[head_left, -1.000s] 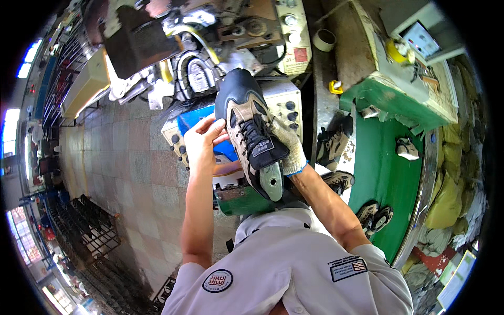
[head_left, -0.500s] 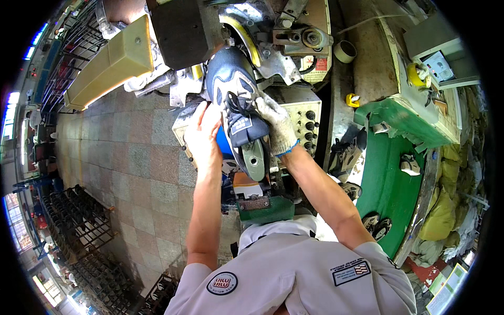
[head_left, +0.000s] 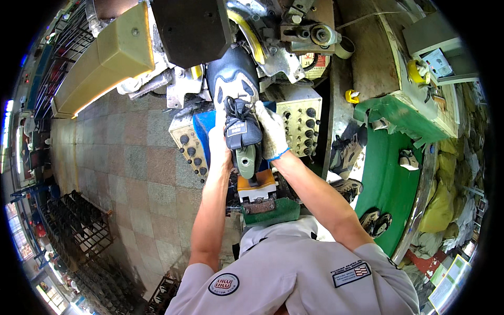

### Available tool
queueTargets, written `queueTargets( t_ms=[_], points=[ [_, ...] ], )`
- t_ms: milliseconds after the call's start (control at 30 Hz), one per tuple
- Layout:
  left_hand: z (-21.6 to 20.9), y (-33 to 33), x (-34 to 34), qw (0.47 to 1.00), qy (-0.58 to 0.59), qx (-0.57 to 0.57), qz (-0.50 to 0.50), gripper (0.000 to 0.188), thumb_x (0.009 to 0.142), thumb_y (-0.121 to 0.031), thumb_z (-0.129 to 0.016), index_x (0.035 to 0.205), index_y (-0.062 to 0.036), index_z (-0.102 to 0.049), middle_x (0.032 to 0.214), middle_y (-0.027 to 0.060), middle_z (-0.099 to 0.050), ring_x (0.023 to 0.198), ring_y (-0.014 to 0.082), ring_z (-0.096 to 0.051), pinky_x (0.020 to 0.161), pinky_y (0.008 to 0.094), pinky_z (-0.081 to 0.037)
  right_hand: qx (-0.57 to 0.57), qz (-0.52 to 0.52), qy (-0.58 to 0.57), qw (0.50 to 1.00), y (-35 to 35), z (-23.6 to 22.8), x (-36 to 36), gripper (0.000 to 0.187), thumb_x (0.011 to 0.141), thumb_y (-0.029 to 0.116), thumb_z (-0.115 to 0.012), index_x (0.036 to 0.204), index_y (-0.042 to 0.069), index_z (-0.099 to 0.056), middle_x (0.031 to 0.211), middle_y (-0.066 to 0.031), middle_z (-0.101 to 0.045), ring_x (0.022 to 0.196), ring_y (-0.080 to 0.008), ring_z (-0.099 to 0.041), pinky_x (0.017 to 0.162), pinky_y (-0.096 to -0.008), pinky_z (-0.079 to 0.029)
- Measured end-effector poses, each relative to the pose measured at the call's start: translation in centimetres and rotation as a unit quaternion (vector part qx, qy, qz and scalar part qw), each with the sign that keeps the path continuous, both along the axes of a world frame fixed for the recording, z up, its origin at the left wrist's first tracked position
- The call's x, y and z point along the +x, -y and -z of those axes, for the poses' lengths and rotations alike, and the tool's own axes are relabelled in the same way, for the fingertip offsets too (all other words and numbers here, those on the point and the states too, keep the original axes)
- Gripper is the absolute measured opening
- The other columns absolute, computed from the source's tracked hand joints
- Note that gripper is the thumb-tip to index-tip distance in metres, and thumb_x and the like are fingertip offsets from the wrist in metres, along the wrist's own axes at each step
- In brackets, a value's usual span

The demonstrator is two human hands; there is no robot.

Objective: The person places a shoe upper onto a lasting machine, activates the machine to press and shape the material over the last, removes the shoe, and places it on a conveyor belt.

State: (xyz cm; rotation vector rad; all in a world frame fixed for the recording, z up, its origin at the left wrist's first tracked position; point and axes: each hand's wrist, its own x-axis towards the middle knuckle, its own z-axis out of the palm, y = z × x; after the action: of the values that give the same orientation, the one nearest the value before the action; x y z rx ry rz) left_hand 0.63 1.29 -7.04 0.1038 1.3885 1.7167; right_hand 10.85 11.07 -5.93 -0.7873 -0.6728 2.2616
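A black, white and grey lace-up shoe (head_left: 236, 79) sits on a green shoe last (head_left: 244, 161), its toe pointing away from me between the metal plates of a machine. My bare left hand (head_left: 219, 140) grips the shoe's left side, the fingers partly hidden beside and under it. On the other side my right hand (head_left: 272, 128), in a white knit glove with a blue cuff, is closed against the shoe. Black laces (head_left: 239, 109) lie over its tongue. Below the heel is an orange-and-white block (head_left: 256, 188) on the machine.
Control boxes with black knobs (head_left: 299, 123) flank the shoe. A dark plate (head_left: 191, 31) and a cream machine arm (head_left: 105, 58) stand at upper left. To the right, several shoes (head_left: 375, 223) lie by a green surface (head_left: 391, 184). Shoe racks (head_left: 79, 226) stand at far left.
The shoe has swung straighter, its heel shifting slightly left. My left hand has slid down and right and closed round the shoe's side. My right hand stays on it.
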Motion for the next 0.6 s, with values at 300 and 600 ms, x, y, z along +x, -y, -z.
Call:
queueTargets(
  t_ms=[300, 600],
  points=[
    [-2.3, 0.4, -1.5, 0.997, -0.037, -0.062, 0.014, 0.043, 0.105, -0.041, -0.052, 0.104, -0.0023, -0.071, 0.089, -0.0006, -0.069, 0.074, 0.0078, -0.059, 0.068, 0.0256, -0.046, -0.035, 0.050, -0.040, 0.997, 1.9, 0.3, -1.5, 0.033, 0.104, 0.032, -0.060, 0.114, 0.003, -0.071, 0.105, -0.0033, -0.072, 0.089, -0.0113, -0.064, 0.081, -0.0269, -0.053],
    [-1.1, 0.6, -2.7, 0.990, -0.118, -0.075, 0.035, 0.041, 0.106, -0.033, -0.050, 0.100, 0.0027, -0.071, 0.086, 0.0015, -0.067, 0.076, 0.0093, -0.056, 0.070, 0.0288, -0.046, -0.062, 0.052, -0.083, 0.993, 2.1, 1.4, -2.1, 0.035, 0.104, 0.033, -0.061, 0.115, 0.000, -0.070, 0.106, -0.0047, -0.071, 0.090, -0.0131, -0.066, 0.081, -0.0286, -0.053]
  ],
)
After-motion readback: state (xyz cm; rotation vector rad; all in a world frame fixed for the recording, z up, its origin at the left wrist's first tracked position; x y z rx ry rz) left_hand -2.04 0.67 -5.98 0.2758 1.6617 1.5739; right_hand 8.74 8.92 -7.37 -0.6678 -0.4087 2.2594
